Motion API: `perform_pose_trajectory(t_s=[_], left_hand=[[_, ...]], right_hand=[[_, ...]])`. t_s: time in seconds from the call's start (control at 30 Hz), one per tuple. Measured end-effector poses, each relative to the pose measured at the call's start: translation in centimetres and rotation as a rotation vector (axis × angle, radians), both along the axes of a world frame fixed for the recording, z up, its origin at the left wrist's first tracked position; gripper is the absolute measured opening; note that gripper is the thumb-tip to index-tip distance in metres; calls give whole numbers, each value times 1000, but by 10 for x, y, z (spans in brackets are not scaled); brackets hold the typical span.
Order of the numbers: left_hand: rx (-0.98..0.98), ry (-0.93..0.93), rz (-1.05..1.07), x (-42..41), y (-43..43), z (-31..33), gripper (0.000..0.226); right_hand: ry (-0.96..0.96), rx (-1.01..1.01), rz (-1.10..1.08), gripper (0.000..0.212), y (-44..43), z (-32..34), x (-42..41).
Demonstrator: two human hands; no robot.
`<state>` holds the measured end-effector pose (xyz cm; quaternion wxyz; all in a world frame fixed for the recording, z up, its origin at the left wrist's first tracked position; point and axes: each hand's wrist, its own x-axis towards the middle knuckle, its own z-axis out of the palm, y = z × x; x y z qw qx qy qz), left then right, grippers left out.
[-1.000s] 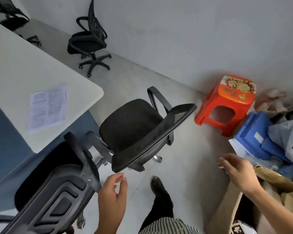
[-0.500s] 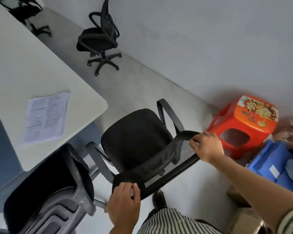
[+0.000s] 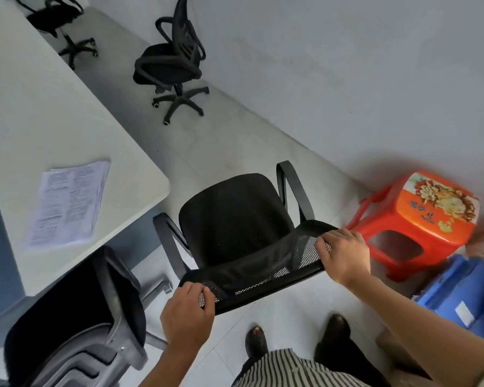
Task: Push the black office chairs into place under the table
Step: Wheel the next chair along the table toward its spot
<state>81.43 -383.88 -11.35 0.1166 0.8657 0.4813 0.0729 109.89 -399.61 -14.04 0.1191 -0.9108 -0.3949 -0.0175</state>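
Observation:
A black mesh-backed office chair (image 3: 235, 219) stands in front of me, off the corner of the white table (image 3: 25, 115). My left hand (image 3: 187, 314) grips the left end of its backrest top. My right hand (image 3: 344, 255) grips the right end. A second chair (image 3: 76, 325) with a grey plastic back sits at the lower left, its seat partly under the table edge. A third black chair (image 3: 171, 65) stands apart near the far wall. A fourth chair (image 3: 56, 20) shows at the top left beyond the table.
A sheet of printed paper (image 3: 67, 202) lies on the table near its corner. A red plastic stool (image 3: 414, 224) stands right of the held chair, with blue crates (image 3: 458, 297) beside it. My shoes are on the tiled floor (image 3: 221, 141) just behind the chair.
Both hands were free a second ago; they have since closed on the top of the chair's backrest. The view has shifted, and the chair now sits squarer to me.

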Motion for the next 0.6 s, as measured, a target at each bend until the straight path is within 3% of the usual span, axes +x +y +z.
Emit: perform_pose_trajectory(t_s=[0.2, 0.43, 0.6], left_hand=[[-14, 111, 112, 55, 5, 6, 20], [-81, 42, 231, 118, -2, -5, 30], [-85, 13, 293, 160, 6, -4, 40]], right_hand=[[15, -27, 183, 42, 16, -2, 70], [75, -21, 360, 44, 54, 6, 158], [97, -52, 343, 42, 86, 18, 199]])
